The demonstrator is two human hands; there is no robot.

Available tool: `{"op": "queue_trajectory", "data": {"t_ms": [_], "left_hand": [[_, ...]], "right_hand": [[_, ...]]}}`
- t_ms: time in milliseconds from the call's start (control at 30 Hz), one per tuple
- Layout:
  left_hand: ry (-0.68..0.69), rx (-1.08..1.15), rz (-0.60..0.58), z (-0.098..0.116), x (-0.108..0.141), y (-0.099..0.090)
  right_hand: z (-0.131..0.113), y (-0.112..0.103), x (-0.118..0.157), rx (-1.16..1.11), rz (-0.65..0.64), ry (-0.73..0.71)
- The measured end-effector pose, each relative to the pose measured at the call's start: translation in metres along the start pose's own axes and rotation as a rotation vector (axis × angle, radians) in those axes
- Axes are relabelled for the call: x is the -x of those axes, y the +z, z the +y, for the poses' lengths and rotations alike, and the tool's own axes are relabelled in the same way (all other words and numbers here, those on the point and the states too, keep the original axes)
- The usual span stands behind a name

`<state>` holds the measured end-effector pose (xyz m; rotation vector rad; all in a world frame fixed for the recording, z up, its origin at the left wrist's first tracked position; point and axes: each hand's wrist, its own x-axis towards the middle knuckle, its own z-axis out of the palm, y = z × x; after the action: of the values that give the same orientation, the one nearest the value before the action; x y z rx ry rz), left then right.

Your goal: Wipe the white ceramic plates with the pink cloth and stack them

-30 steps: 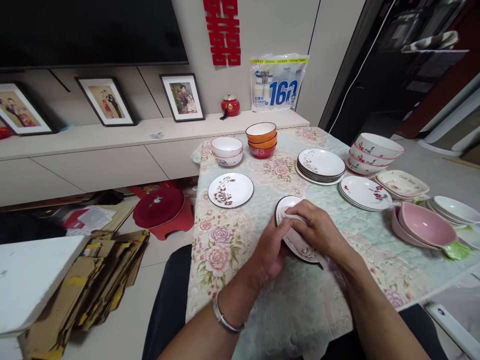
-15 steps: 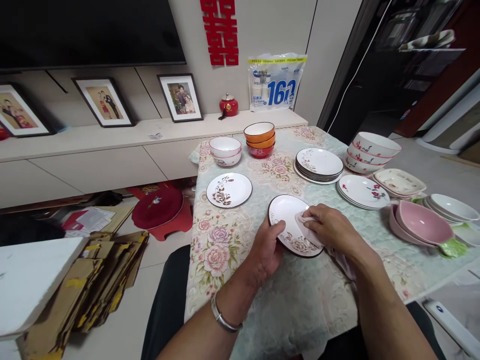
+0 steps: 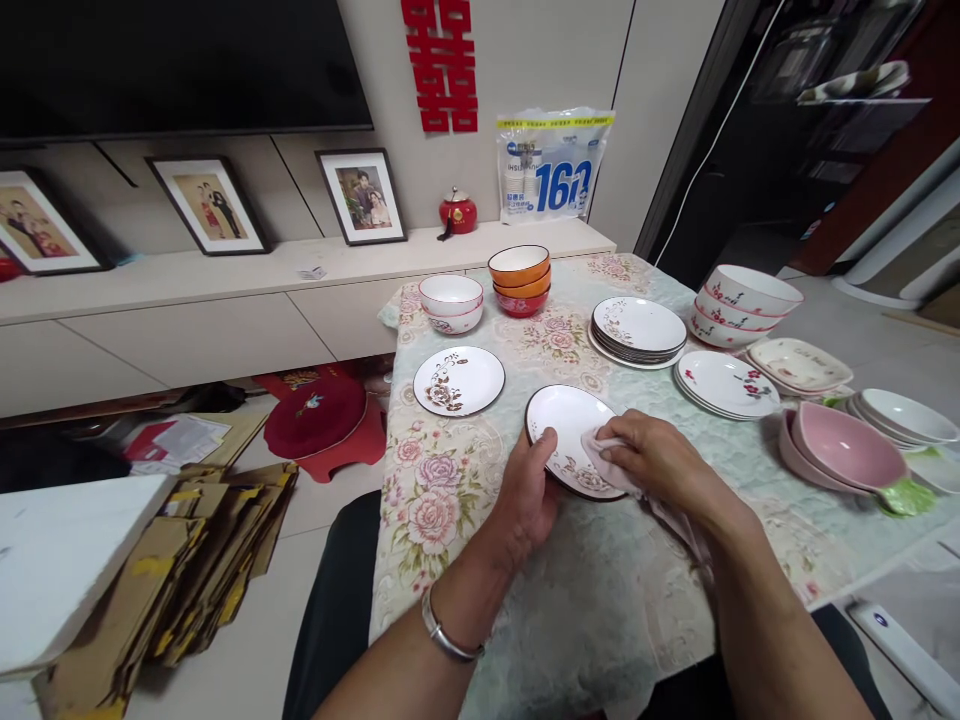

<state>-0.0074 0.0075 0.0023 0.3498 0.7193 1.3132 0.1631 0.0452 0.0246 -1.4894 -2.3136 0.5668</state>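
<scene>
A white plate [image 3: 564, 424] with a dark rim and brown flowers is tilted above the table. My left hand [image 3: 531, 486] grips its left edge, thumb on the face and the other fingers underneath. Bunched in my right hand [image 3: 654, 458] is a pale pinkish cloth [image 3: 606, 464], pressed against the plate's right side; the cloth's loose end trails below the wrist. A similar flowered plate [image 3: 480, 378] lies flat on the table, up and to the left of my hands. Farther back on the right stands a stack of matching plates [image 3: 645, 322].
On the flowered tablecloth [image 3: 450, 470] stand white bowls [image 3: 451, 292], orange and red bowls [image 3: 520, 280], plum-blossom plates [image 3: 724, 385], tall white bowls [image 3: 742, 305] and pink bowls [image 3: 847, 445]. A red stool [image 3: 319, 415] and flattened cardboard [image 3: 202, 560] are on the floor at left.
The held plate has shifted slightly left and up with my left hand. The cloth in my right hand has moved left across the plate's face.
</scene>
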Motion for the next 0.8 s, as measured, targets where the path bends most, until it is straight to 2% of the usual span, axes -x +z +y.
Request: {"op": "queue_trajectory", "data": {"t_ms": [33,100,200,333,567,700,767,800], "left_hand": [[0.010,0.004,0.012,0.001,-0.001,0.000],[0.023,0.005,0.021,0.003,-0.002,-0.001],[0.031,-0.009,0.050,0.007,-0.004,-0.002],[0.026,0.011,0.087,0.011,-0.005,-0.002],[-0.030,0.086,0.058,0.020,-0.006,-0.002],[-0.046,0.016,-0.015,0.023,-0.006,-0.001],[-0.005,-0.093,-0.050,0.020,-0.003,0.000],[0.041,-0.196,-0.030,0.016,0.000,0.000]], "right_hand": [[-0.001,0.001,-0.001,0.034,0.039,-0.003],[-0.009,0.002,-0.001,0.023,0.038,-0.087],[-0.031,0.003,0.001,-0.072,-0.087,-0.254],[-0.049,0.009,0.003,-0.002,-0.082,-0.284],[-0.055,0.019,0.004,0.207,0.095,-0.263],[-0.049,0.016,0.004,0.123,0.313,-0.254],[-0.044,0.013,0.003,0.037,0.416,-0.208],[-0.041,0.012,0.002,-0.011,0.460,-0.170]]}}
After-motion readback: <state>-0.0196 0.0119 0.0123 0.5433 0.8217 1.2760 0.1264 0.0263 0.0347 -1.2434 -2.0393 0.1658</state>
